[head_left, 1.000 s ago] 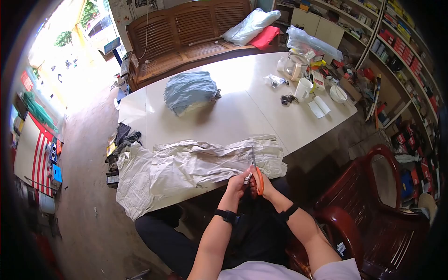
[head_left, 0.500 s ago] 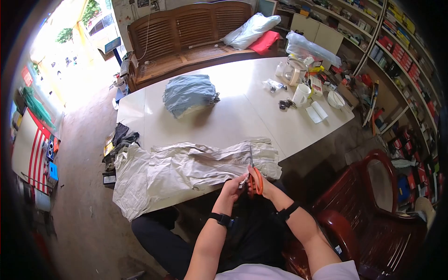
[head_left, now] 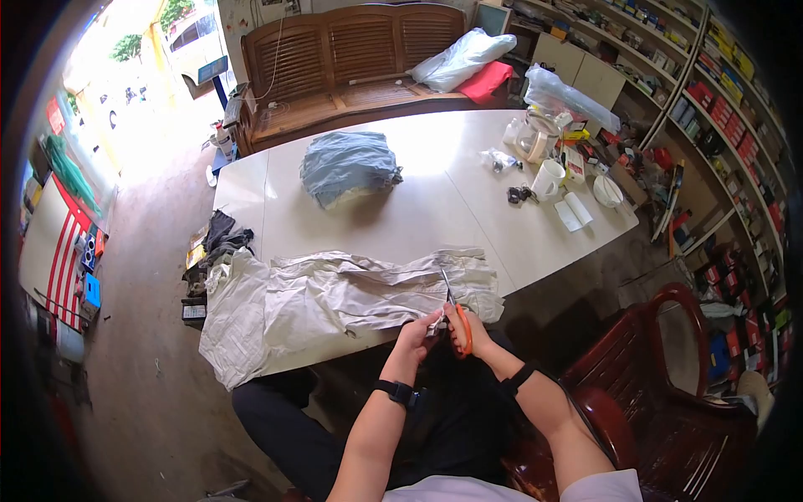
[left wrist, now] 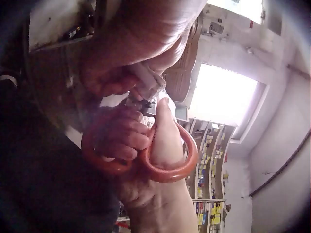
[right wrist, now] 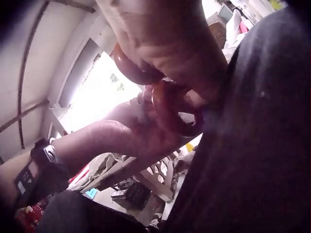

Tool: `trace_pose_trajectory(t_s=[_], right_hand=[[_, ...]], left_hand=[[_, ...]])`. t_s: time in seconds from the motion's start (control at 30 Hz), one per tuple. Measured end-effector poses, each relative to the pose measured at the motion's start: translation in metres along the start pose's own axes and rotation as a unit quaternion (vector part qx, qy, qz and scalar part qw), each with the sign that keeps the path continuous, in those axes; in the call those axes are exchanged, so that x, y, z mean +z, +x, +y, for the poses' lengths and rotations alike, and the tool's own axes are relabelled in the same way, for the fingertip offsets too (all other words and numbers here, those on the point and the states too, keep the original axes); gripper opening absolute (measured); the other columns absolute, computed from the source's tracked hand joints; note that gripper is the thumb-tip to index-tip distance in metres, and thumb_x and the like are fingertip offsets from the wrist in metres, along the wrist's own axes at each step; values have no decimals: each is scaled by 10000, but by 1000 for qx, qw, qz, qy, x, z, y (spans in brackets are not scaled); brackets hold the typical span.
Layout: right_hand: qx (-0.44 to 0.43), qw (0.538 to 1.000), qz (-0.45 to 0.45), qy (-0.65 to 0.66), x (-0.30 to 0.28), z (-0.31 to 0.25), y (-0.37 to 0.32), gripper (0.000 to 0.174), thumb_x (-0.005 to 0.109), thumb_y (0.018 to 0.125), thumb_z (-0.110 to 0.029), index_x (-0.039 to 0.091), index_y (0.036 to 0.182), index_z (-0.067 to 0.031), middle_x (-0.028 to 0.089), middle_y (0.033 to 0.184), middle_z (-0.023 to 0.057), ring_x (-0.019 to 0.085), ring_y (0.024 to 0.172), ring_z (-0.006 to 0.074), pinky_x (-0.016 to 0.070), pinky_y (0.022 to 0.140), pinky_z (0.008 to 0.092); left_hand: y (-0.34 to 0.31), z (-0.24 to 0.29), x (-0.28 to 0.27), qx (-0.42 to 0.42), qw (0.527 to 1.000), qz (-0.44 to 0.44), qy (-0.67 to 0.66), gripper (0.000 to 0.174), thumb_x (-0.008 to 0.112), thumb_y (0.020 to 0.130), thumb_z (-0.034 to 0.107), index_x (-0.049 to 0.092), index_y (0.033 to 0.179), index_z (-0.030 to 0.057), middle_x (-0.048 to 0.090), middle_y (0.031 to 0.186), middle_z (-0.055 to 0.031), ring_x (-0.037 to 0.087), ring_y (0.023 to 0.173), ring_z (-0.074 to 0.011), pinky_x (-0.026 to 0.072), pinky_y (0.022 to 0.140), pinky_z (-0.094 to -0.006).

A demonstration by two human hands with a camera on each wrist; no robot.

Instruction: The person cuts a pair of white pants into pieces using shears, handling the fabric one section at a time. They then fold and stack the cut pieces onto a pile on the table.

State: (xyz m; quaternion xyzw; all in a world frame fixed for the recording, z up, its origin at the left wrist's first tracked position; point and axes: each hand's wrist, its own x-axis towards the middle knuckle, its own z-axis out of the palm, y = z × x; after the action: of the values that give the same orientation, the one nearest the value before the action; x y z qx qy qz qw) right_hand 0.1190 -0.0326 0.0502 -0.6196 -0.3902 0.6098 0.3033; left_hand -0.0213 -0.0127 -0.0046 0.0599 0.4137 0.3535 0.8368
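A pale cream cloth garment [head_left: 335,293] lies crumpled along the table's near edge. At its right part, my right hand [head_left: 468,326] holds orange-handled scissors [head_left: 464,335], their metal blades pointing away over the cloth. In the left wrist view, the thumb goes through one orange loop [left wrist: 192,160] and fingers through the other; the loops stand apart. Close beside it, my left hand [head_left: 416,335] pinches a folded bit of the cloth [left wrist: 146,80] next to the scissors' pivot. The right wrist view shows both hands close together, the left one partly behind the orange handles [right wrist: 167,107].
A stack of blue-grey cloth [head_left: 350,167] sits farther back on the white table [head_left: 418,222]. A mug [head_left: 548,180], a glass jug [head_left: 535,138] and a bowl [head_left: 607,192] stand at the right. A dark red chair [head_left: 661,376] is at my right.
The scissor blades show more plainly above the cloth now and lean a little to the left. Both hands keep nearly the same place and hold; the head view has shifted slightly.
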Motion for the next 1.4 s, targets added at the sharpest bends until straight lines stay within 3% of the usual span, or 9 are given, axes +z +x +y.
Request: trace_pose_trajectory(t_s=[0.07,0.17,0.27,0.43,0.63,0.8,0.9,1.23,1.4], right_hand=[[-39,998,16,-40,-2,2,-1,600,531,799,-694,437,699,-109,387,526,-26,398,369,89,343,334,232],[59,997,-42,38,-9,-10,1,621,520,794,-709,464,717,-95,434,574,-11,446,417,102,402,389,244],[114,984,-102,87,-9,-28,-15,689,505,757,-757,527,772,-69,501,635,13,553,542,146,542,609,338],[152,973,-151,83,0,-54,-32,782,506,678,-827,512,899,-77,495,769,22,560,604,143,521,607,308],[136,981,-123,62,-9,-66,8,799,468,693,-835,545,780,-44,538,644,69,597,611,195,557,674,394],[53,994,-85,53,0,-44,23,608,502,803,-711,431,691,-117,424,560,0,450,432,129,414,424,276],[30,997,-54,54,1,-33,29,578,508,833,-668,430,679,-116,400,541,-8,431,411,116,386,397,256],[32,998,-50,-14,-7,-33,30,634,504,806,-707,486,683,-84,437,553,14,476,434,133,416,409,285],[38,993,-113,23,-7,-71,15,654,468,782,-755,478,827,-102,516,654,42,539,560,149,482,546,303]], left_hand=[[2,-2,-3,6,1000,-5,13,188,635,880,255,616,911,71,608,773,-27,560,673,-152,475,617,-308],[6,-2,-8,16,999,-39,1,240,581,911,288,604,953,53,600,760,-61,564,659,-186,513,590,-356],[3,-2,-7,19,997,-57,-46,237,542,932,279,595,958,49,590,734,-74,558,630,-207,507,571,-367],[-30,14,9,8,982,-180,-51,242,521,942,278,589,950,46,576,718,-76,557,609,-215,479,524,-339],[-44,19,26,48,998,-49,-12,201,568,927,227,594,916,28,545,704,-10,491,573,-112,422,526,-236],[-47,18,29,62,997,-23,-34,151,616,898,210,586,828,79,505,652,33,453,555,-82,401,539,-232],[-35,12,22,56,997,-17,-52,154,628,889,214,585,809,88,484,628,40,454,552,-90,404,544,-252],[-34,7,12,52,997,-21,-54,143,645,877,216,612,826,86,495,624,34,472,561,-97,408,555,-256],[-48,6,12,32,999,-22,10,138,643,880,223,609,868,91,551,713,23,504,602,-98,427,581,-257]])
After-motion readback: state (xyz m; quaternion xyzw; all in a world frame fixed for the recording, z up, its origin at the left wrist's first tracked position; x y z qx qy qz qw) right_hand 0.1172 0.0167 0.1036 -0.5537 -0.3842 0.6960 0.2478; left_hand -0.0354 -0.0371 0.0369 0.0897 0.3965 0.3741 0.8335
